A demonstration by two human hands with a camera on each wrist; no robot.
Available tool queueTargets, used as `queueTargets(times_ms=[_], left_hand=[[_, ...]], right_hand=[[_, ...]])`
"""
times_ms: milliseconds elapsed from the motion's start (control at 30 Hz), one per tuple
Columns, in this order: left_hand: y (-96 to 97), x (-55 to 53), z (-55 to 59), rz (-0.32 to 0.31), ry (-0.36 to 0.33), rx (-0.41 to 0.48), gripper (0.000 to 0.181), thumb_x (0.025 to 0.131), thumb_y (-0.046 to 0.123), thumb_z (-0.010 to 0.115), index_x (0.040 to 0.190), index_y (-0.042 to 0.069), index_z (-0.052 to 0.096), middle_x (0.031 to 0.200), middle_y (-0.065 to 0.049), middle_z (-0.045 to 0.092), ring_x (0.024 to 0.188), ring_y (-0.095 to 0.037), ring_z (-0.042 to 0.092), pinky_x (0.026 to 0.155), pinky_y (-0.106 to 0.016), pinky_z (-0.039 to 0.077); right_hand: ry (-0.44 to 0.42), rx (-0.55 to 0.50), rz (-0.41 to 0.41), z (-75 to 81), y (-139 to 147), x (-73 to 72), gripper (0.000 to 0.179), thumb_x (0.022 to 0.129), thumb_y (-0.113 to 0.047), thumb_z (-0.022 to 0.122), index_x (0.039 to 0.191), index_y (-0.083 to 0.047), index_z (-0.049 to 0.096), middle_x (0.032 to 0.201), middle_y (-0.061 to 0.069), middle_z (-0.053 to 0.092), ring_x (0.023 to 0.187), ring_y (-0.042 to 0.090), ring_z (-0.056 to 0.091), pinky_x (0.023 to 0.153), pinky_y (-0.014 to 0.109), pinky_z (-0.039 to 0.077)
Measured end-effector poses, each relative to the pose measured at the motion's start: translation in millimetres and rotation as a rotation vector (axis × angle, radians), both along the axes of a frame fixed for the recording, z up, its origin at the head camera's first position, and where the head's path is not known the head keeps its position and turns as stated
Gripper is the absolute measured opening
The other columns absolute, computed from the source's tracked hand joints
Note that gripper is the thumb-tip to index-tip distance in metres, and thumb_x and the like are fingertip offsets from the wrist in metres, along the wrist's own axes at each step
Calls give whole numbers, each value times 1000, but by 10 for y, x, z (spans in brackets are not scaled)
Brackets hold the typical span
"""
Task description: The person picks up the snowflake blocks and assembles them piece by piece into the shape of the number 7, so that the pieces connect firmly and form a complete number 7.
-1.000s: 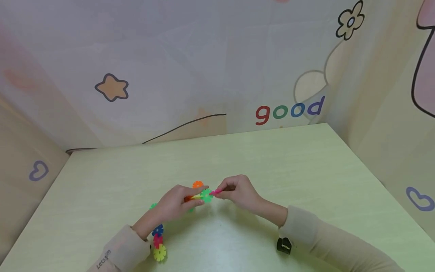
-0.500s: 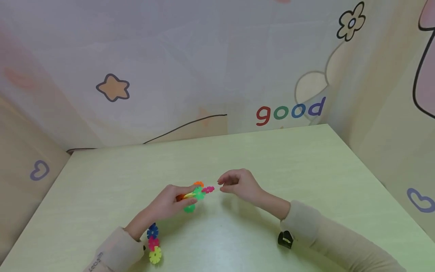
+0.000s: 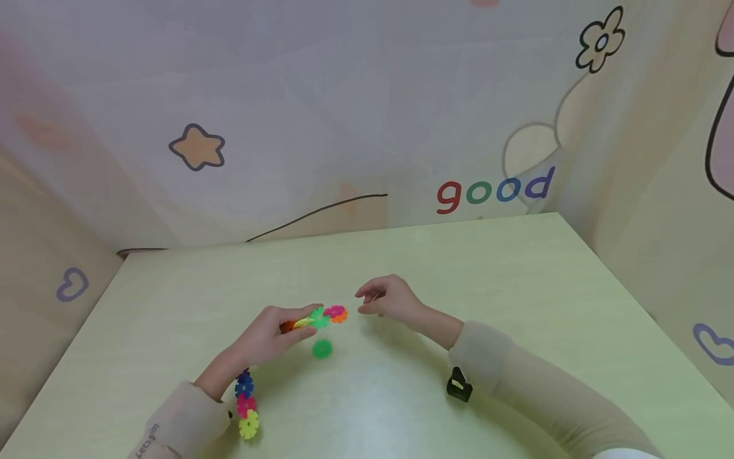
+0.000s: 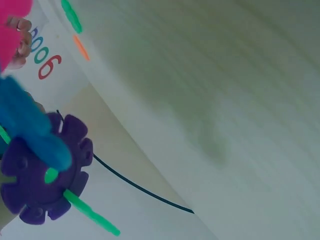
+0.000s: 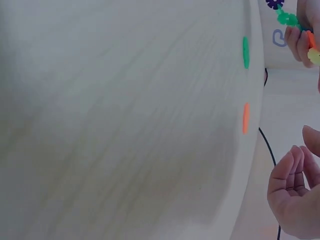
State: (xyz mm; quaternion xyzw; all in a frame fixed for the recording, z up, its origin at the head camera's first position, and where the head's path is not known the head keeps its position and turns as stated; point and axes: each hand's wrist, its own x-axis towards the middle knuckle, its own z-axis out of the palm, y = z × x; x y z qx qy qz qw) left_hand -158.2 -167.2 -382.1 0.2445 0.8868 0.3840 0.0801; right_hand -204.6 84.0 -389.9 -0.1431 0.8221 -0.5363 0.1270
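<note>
My left hand [image 3: 266, 335] holds a chain of colourful interlocking snowflake discs, thumb and fingers pinching it. Past the fingertips its end shows a yellow disc, a green disc [image 3: 318, 318] and a pink disc [image 3: 332, 311]. The other end hangs below the wrist, with blue, pink and yellow [image 3: 249, 424] discs; a purple disc [image 4: 30, 200] looms in the left wrist view. To the right, my right hand [image 3: 394, 298] hovers apart from the chain, fingers loosely bent with nothing between them. The palm hides the chain's middle.
Two loose discs lie flat on the pale table [image 3: 459, 268]: a green disc [image 3: 322, 349] and an orange disc [image 3: 342, 317], the latter partly covered by the pink one in the head view. A small black device [image 3: 459, 386] sits under the right sleeve. Printed curtains stand behind.
The right hand let go of the pink disc, which stays on the chain. The left hand drew the chain leftward, uncovering the loose green disc. The right hand has since shifted slightly left.
</note>
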Motion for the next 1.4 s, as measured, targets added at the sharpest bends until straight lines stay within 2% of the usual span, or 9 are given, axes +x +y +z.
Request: queueTargets(times_ms=[233, 567, 733, 933, 1167, 1400], left_hand=[[-91, -28, -1, 36, -2, -37, 48, 85, 29, 64, 129, 16, 53, 52, 6, 31, 46, -8, 32, 42, -20, 30], [-151, -85, -47, -41, 47, -35, 49, 85, 31, 63, 129, 10, 53, 50, 8, 28, 43, -6, 27, 40, -20, 29], [-165, -108, -63, -30, 44, -50, 48, 85, 30, 64, 128, 12, 54, 50, 7, 28, 43, -6, 27, 41, -19, 28], [-170, -126, -73, -25, 33, -63, 47, 85, 25, 65, 128, 11, 54, 50, 6, 29, 44, -7, 27, 41, -20, 28], [-189, -124, -70, -30, 42, -76, 47, 85, 25, 65, 128, 11, 54, 49, 7, 29, 43, -7, 25, 41, -20, 28], [-148, -185, -63, -43, 8, -97, 47, 86, 31, 63, 128, 15, 54, 50, 6, 29, 44, -8, 28, 43, -20, 29]], right_hand=[[31, 105, 33, -118, -141, -150, 23, 73, -4, 73, 95, 0, 68, 70, 0, 56, 63, 13, 50, 53, 22, 43], [90, 250, 122, -280, -235, -287, 24, 71, -8, 76, 94, -4, 69, 70, -1, 56, 66, 13, 48, 60, 21, 41], [133, 345, 147, -293, -312, -309, 26, 70, -16, 78, 94, -8, 70, 72, -2, 54, 71, 12, 47, 63, 21, 40], [153, 445, 136, -282, -400, -278, 19, 71, -20, 77, 87, -13, 68, 72, -2, 52, 72, 13, 47, 63, 23, 40], [120, 419, 127, -227, -400, -242, 20, 69, -5, 75, 82, -7, 60, 77, 0, 54, 76, 16, 49, 67, 24, 44], [35, 328, 105, -183, -250, -240, 15, 76, -4, 70, 90, -6, 65, 80, 2, 56, 72, 16, 50, 58, 22, 46]])
